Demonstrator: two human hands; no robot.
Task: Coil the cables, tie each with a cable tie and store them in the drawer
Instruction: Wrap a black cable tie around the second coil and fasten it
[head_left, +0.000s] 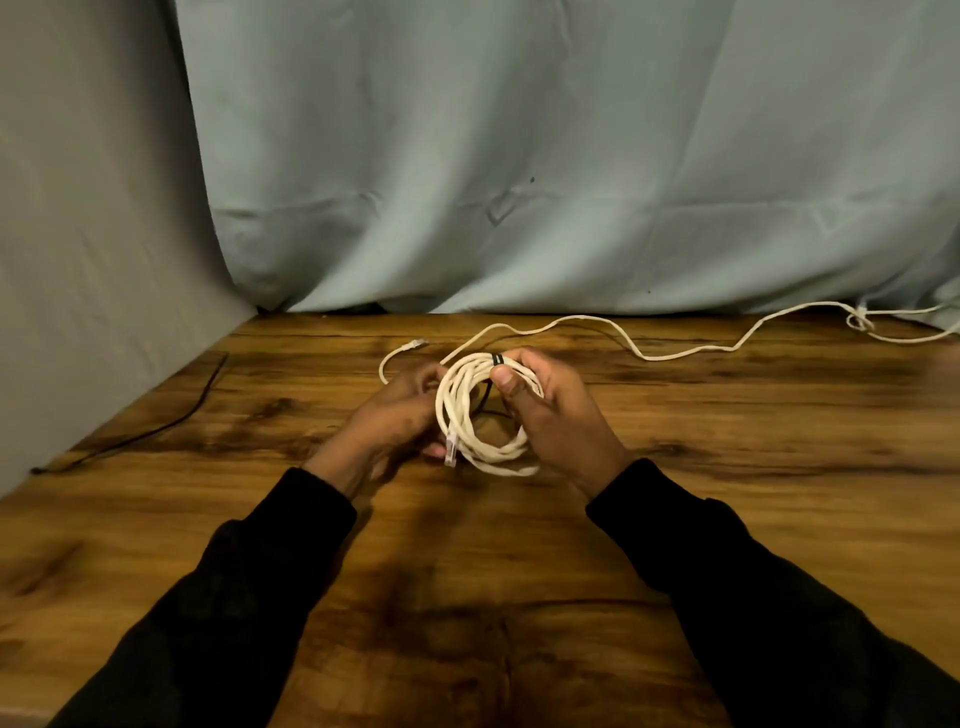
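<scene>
A coil of white cable (467, 415) is held upright above the wooden table (727, 467). A black cable tie (496, 359) wraps the coil's top. My right hand (550, 415) grips the coil's right side, thumb pressing just below the tie. My left hand (400, 410) holds the coil's left side; its fingertips are hidden behind the loops. One clear plug (451, 449) hangs at the coil's lower left. A loose end with another plug (415, 343) lies behind my left hand. A second white cable (675, 354) trails uncoiled toward the right edge.
A thin black cable (171, 423) lies along the table's left side near the grey wall. A pale cloth backdrop (519, 156) hangs behind the table. The second cable has a knotted bunch (860, 319) at far right. No drawer is in view.
</scene>
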